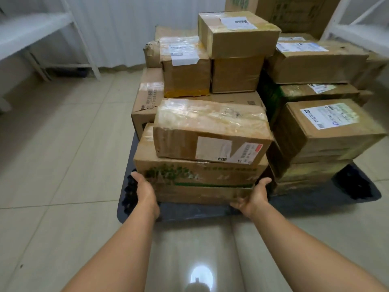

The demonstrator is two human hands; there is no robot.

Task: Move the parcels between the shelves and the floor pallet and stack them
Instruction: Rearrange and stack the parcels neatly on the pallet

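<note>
A flat brown parcel with green print (197,178) lies at the front of the dark blue floor pallet (189,211). A tape-wrapped parcel with a white label (210,131) rests on top of it. My left hand (145,190) presses against the green-print parcel's left end. My right hand (252,197) cups its lower right corner, fingers under the edge. Behind and to the right stand several more stacked parcels, among them a topmost box (237,32) and a labelled box (328,127).
White metal shelves stand at the left (42,28) and at the far right (362,32). A tall carton (294,11) rises behind the stack. Pale floor tiles (63,165) spread to the left and in front of the pallet.
</note>
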